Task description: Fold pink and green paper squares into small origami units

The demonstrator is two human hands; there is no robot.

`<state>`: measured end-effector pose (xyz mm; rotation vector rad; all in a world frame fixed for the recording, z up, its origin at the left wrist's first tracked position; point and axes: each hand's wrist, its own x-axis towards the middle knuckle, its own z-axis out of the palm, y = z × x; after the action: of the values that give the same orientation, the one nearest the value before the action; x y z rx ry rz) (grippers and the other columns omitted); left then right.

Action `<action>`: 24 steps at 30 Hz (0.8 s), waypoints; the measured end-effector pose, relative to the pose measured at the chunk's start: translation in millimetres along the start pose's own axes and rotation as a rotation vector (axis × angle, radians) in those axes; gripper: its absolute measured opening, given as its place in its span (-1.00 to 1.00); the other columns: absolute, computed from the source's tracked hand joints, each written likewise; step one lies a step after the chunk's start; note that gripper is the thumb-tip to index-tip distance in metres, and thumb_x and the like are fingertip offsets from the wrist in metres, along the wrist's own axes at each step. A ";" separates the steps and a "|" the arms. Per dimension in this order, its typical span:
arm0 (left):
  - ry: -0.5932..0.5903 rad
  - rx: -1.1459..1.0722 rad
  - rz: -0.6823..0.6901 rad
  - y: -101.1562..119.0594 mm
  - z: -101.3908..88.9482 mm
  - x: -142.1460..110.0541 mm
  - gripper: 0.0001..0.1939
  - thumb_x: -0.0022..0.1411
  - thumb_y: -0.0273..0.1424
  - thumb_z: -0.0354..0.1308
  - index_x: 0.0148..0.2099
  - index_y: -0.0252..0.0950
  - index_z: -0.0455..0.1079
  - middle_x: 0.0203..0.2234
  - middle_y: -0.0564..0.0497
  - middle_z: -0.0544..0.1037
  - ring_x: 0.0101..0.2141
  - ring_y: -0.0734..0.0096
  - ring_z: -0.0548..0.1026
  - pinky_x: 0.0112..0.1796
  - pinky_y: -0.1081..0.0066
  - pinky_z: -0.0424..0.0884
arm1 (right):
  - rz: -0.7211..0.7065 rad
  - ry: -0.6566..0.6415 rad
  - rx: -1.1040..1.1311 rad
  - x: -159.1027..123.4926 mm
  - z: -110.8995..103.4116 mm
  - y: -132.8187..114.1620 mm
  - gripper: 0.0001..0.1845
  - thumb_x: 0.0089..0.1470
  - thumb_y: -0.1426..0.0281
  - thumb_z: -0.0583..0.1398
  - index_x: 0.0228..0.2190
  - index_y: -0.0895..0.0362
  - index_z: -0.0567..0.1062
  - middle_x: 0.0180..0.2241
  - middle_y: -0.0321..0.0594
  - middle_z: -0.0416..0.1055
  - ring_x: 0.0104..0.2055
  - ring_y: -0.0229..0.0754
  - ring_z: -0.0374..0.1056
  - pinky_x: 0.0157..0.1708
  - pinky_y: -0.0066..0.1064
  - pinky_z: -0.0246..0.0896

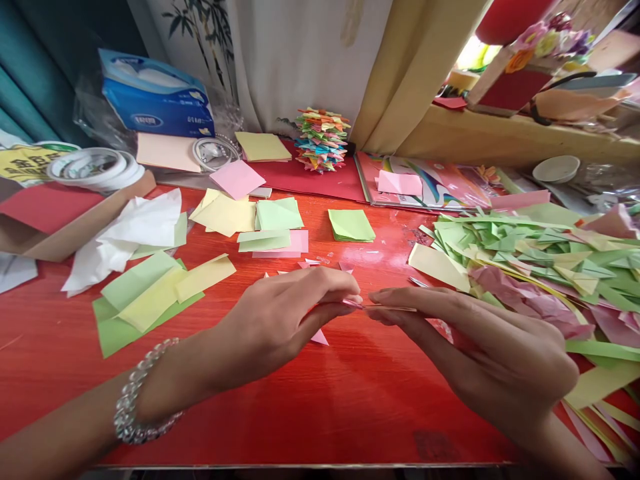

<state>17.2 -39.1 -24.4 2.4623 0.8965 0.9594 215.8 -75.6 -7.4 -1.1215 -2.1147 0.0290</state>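
Observation:
Between my two hands is a thin folded paper piece point(356, 305), seen nearly edge-on, pinkish at its left end. My left hand point(285, 317), with a clear bead bracelet point(145, 393) on the wrist, pinches the left end between thumb and fingers. My right hand point(475, 347) pinches the right end, its thumb under the fingers. Both hands hover over the red table point(320, 413). A small pink folded triangle point(321, 337) lies beneath the left fingertips, and more small pink pieces show just behind them.
Green, yellow and pink folded papers are heaped at the right point(545, 253). A green square stack point(351, 225) lies ahead, with loose green and yellow strips point(155, 293) at the left. Behind stand a multicoloured paper stack point(323, 140), a blue tissue pack point(157, 97) and white tape rolls point(95, 167).

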 end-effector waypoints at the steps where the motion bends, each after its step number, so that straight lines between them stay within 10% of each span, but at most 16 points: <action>1: -0.001 0.004 0.002 0.1 -0.1 0.2 -0.90 0.26 -0.43 0.06 -0.15 -0.22 0.25 -0.34 0.14 0.55 -0.38 0.56 0.54 -0.39 0.61 0.43 | -0.011 -0.007 -0.024 0.1 -0.1 -0.4 -0.76 0.07 0.55 0.15 -0.27 0.00 0.47 -0.37 -0.42 0.56 -0.39 -0.25 0.50 -0.41 -0.53 0.43; 24: 0.020 0.203 0.195 -4.0 2.6 -8.1 -0.79 0.27 -0.51 0.01 -0.04 -0.25 0.20 -0.31 0.05 0.55 -0.31 0.48 0.52 -0.35 0.51 0.43 | -0.165 -0.022 -0.102 1.8 0.2 1.4 -0.69 0.05 0.62 0.13 -0.22 0.06 0.48 -0.35 -0.32 0.56 -0.40 -0.23 0.51 -0.43 -0.56 0.44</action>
<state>12.6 -41.8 -32.2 2.7585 0.8071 1.0017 216.1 -73.3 -6.9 -1.0051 -2.2434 -0.1457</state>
